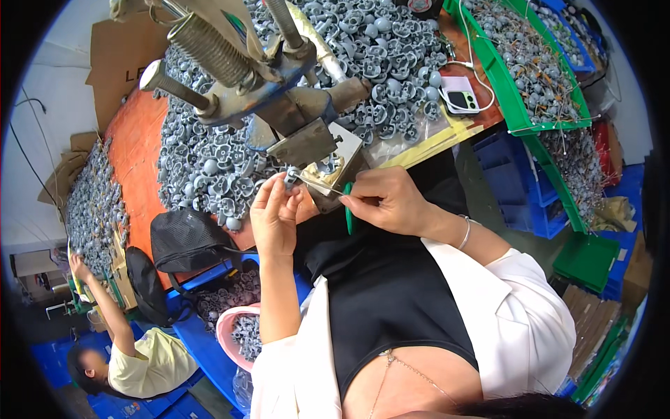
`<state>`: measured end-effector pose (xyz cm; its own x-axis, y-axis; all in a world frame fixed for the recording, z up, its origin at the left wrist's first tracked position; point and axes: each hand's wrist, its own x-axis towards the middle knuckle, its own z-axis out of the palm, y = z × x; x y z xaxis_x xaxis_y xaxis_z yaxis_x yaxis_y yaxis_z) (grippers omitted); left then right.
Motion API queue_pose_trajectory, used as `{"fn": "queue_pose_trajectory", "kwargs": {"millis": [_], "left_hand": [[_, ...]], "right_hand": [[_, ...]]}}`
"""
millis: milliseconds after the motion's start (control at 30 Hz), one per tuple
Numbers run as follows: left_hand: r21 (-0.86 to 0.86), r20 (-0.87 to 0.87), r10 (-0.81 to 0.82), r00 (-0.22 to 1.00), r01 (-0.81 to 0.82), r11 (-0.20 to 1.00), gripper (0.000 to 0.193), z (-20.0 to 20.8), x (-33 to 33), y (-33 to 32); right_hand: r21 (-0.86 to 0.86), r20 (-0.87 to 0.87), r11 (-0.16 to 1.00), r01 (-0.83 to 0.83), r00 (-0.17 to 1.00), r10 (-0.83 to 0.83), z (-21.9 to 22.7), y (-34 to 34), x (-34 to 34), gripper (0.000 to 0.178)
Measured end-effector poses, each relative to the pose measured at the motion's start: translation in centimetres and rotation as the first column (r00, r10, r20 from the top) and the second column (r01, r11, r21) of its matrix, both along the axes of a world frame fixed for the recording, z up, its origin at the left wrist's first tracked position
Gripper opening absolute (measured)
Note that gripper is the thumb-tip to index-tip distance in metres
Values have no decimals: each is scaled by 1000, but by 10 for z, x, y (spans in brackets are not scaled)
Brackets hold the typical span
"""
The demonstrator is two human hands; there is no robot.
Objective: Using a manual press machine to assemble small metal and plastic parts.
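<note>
My left hand (276, 213) pinches a small grey plastic part (292, 174) between thumb and fingertips, just left of the press fixture. In my right hand (391, 199) is a green-handled tool (348, 213) with a thin metal shaft; its exact kind is unclear. The shaft points left, and its tip reaches the grey part. Beyond both hands stands a metal press (279, 105) with a coil spring and bolts. Under its metal block sits a pale fixture (324, 171) with a small grey piece in it.
Heaps of grey plastic parts (380, 63) cover the orange table (136, 150). A phone (460, 96) with a white cable lies at right, near green trays (576, 112). Left are a black bag (188, 241), a pink basket (227, 332) and a co-worker (146, 363) reaching toward another heap.
</note>
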<state>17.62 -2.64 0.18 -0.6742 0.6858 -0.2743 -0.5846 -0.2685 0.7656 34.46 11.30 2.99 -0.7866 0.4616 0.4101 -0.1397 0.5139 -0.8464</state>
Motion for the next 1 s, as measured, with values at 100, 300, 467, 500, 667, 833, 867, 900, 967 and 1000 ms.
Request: {"fn": "queue_pose_trajectory", "kwargs": {"millis": [100,300,467,500,667,833,867,900,967,1000], "left_hand": [[16,-34,9,999,-8,1000,25,8,8,2],[-20,-180,-71,981,69,997,26,13,6,0],[-28,-207,-154,966,152,988,26,16,-1,-5],[-40,-211,-186,960,181,983,25,17,-2,-5],[-49,-69,-350,934,347,937,26,27,6,1],[-146,-581,-217,785,162,976,17,19,24,7],[-145,-580,-218,785,164,976,17,20,26,8],[-123,-814,-168,557,117,985,16,23,27,9],[-99,-945,-119,305,82,992,19,30,34,9],[-100,-945,-120,305,81,992,19,27,32,8]], "right_hand": [[65,35,997,-40,999,38,2,1,-2,21],[107,71,994,-19,997,11,4,2,2,24],[191,96,979,-69,994,51,11,7,6,23],[191,96,979,-71,994,53,11,9,6,23],[220,27,973,-74,997,70,17,6,-1,19],[-222,64,973,-68,994,85,-5,3,-9,21],[-618,117,783,-67,977,177,-7,2,-9,22],[-858,69,500,-114,940,334,-4,8,-7,23],[-925,-12,359,-124,955,298,-6,5,-8,19],[-967,-86,212,-140,965,248,-8,4,-9,15]]}}
